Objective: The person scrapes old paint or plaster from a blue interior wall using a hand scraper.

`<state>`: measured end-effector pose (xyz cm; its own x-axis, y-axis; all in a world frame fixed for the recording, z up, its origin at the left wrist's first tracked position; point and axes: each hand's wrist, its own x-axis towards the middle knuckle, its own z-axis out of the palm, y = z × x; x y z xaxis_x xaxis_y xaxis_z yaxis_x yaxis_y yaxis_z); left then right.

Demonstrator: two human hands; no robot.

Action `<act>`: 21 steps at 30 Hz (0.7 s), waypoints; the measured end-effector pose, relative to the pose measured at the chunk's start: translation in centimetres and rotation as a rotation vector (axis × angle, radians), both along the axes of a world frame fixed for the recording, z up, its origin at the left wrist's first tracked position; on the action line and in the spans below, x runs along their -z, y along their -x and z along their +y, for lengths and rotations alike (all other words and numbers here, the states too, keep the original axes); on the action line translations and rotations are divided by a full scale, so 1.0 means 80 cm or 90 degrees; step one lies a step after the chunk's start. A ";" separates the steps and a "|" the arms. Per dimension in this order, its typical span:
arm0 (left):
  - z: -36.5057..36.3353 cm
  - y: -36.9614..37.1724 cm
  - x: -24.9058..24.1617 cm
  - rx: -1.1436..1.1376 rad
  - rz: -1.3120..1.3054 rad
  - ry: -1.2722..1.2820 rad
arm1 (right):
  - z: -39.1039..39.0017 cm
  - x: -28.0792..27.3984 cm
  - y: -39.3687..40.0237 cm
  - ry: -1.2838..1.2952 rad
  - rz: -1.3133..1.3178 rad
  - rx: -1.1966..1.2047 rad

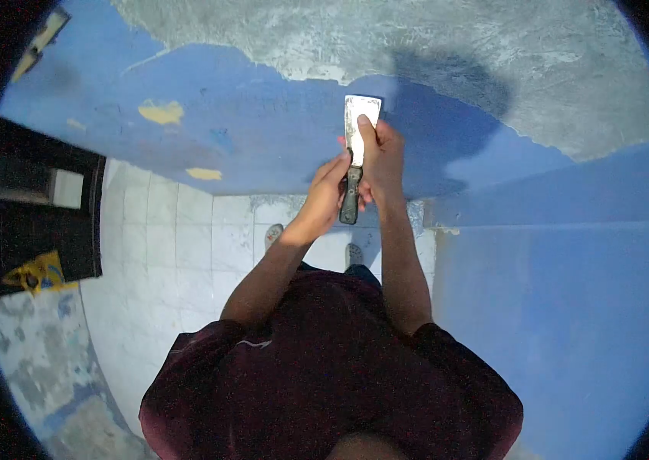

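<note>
In front of the wall (263,115) I hold a putty knife (354,138) upright, its wide metal blade pointing up and its dark handle down. My right hand (386,165) grips it from the right, thumb pressed flat on the blade and the other fingers behind. From the left, my left hand (323,201) closes around the upper handle, fingertips near where the blade begins. The blade's top edge overlaps the blue paint just below a ragged border with bare grey plaster (324,38).
Yellowish patches (161,113) show through the blue paint on the left. A second blue wall (562,307) meets this one at the right. White floor tiles (179,245) lie below, with some debris by the wall base. A yellow bag (37,274) lies near a dark cabinet-like object (33,199).
</note>
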<state>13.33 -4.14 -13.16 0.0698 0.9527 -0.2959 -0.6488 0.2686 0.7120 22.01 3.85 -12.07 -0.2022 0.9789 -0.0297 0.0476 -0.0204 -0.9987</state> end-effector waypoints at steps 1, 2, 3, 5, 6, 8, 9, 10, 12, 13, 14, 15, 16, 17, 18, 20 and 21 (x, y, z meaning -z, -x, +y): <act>0.007 -0.017 -0.001 -0.031 -0.007 -0.024 | 0.002 -0.006 -0.016 0.004 -0.029 -0.029; 0.015 -0.035 -0.003 -0.056 -0.012 -0.052 | 0.007 -0.005 -0.031 0.002 -0.027 -0.037; 0.023 -0.054 -0.003 -0.077 -0.034 -0.059 | 0.013 -0.004 -0.043 -0.081 -0.038 -0.053; 0.042 -0.084 -0.005 -0.101 -0.066 -0.086 | 0.023 -0.019 -0.062 -0.125 -0.064 -0.067; 0.044 -0.099 -0.015 -0.123 -0.103 -0.105 | 0.026 -0.033 -0.072 -0.121 -0.064 -0.073; 0.057 -0.123 -0.029 -0.175 -0.134 -0.094 | 0.040 -0.057 -0.082 -0.278 -0.211 -0.097; 0.066 -0.127 -0.030 -0.177 -0.182 -0.116 | 0.045 -0.061 -0.082 -0.322 -0.223 -0.091; 0.070 -0.132 -0.032 -0.176 -0.231 -0.138 | 0.048 -0.066 -0.082 -0.327 -0.221 -0.095; 0.075 -0.134 -0.044 -0.189 -0.249 -0.118 | 0.055 -0.083 -0.081 -0.329 -0.342 -0.110; 0.075 -0.133 -0.040 -0.177 -0.252 -0.134 | 0.064 -0.072 -0.079 -0.305 -0.319 -0.114; 0.076 -0.131 -0.036 -0.166 -0.256 -0.150 | 0.065 -0.066 -0.076 -0.309 -0.318 -0.110; 0.076 -0.125 -0.030 -0.162 -0.254 -0.157 | 0.065 -0.065 -0.071 -0.307 -0.318 -0.105; 0.071 -0.118 -0.020 -0.150 -0.206 -0.124 | 0.062 -0.061 -0.069 -0.302 -0.319 -0.101; 0.065 -0.110 -0.018 -0.141 -0.158 -0.091 | 0.056 -0.063 -0.067 -0.305 -0.319 -0.100; 0.061 -0.104 -0.018 -0.141 -0.156 -0.094 | 0.050 -0.065 -0.064 -0.261 -0.308 -0.103; 0.050 -0.090 -0.016 -0.166 -0.064 -0.012 | 0.036 -0.058 -0.052 -0.214 -0.290 -0.102; 0.048 -0.082 -0.007 -0.182 -0.051 -0.028 | 0.030 -0.043 -0.044 -0.143 -0.198 -0.094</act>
<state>19.86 -0.33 -12.60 -0.1814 0.9490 -0.2579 -0.7483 0.0370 0.6623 25.57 6.28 -8.61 -0.3566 0.9289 0.0998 0.3332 0.2263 -0.9153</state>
